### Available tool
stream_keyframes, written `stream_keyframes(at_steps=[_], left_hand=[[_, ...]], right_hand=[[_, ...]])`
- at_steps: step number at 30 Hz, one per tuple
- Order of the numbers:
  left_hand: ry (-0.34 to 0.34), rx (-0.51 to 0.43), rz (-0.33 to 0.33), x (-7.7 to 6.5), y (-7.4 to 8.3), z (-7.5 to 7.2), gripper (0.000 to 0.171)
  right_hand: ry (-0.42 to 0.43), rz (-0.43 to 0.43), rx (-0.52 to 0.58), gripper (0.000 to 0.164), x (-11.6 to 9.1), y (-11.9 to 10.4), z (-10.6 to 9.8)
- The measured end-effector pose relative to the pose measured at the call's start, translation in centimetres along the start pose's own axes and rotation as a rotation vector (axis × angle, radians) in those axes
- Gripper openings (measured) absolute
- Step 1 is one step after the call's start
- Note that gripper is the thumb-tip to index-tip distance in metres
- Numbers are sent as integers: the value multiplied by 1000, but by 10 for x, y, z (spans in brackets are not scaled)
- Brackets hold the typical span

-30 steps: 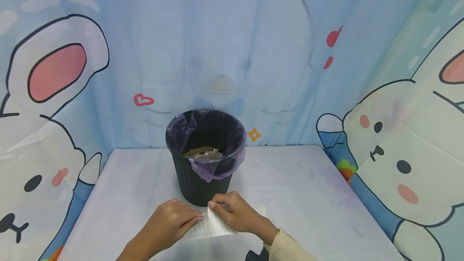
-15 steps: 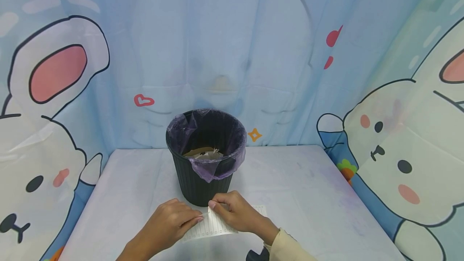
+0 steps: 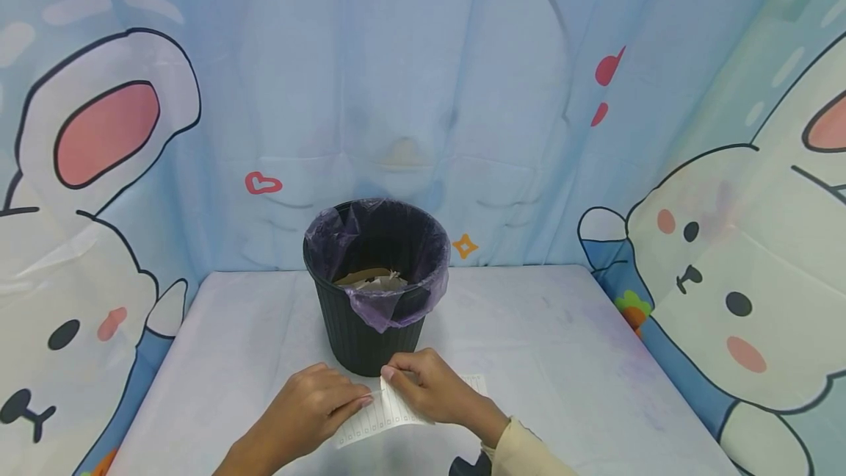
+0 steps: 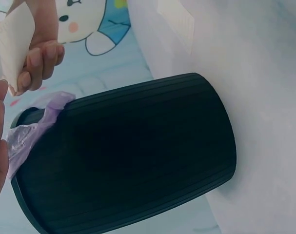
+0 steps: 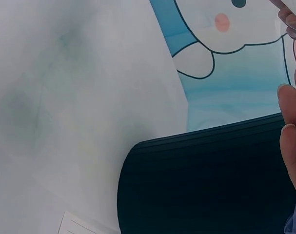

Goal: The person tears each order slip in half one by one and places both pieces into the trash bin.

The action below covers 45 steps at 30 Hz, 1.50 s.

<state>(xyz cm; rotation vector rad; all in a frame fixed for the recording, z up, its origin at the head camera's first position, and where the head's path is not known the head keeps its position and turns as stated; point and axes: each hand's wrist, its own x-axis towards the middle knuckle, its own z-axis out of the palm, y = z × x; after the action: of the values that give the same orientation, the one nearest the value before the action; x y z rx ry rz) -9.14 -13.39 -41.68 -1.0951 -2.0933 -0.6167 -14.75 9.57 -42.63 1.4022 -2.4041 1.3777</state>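
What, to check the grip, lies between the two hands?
In the head view, white lined paper spans the gap between the left hand and the right hand.

The thin white paper sheet printed with rows of dark lines (image 3: 377,419) has shifted slightly: its near left corner now lies a little nearer and farther right, its near edge more bowed.

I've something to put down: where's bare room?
Bare white table lies left and right of the ribbed black plastic bin, out to the blue rabbit-print cloth. Crowded: in front of the bin, where left hand and right hand hold lined white paper.
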Motion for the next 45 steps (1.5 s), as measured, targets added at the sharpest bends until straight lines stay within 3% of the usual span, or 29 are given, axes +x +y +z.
stream_keyframes(at_steps=[8, 28, 45], left_hand=[[26, -19, 22, 1, 0, 0, 6], [2, 4, -7, 1, 1, -3, 8], [40, 28, 35, -1, 0, -3, 16]], right_hand=[[8, -2, 4, 23, -1, 4, 3], [17, -15, -56, 25, 1, 3, 1], [36, 4, -103, 27, 2, 9, 3]])
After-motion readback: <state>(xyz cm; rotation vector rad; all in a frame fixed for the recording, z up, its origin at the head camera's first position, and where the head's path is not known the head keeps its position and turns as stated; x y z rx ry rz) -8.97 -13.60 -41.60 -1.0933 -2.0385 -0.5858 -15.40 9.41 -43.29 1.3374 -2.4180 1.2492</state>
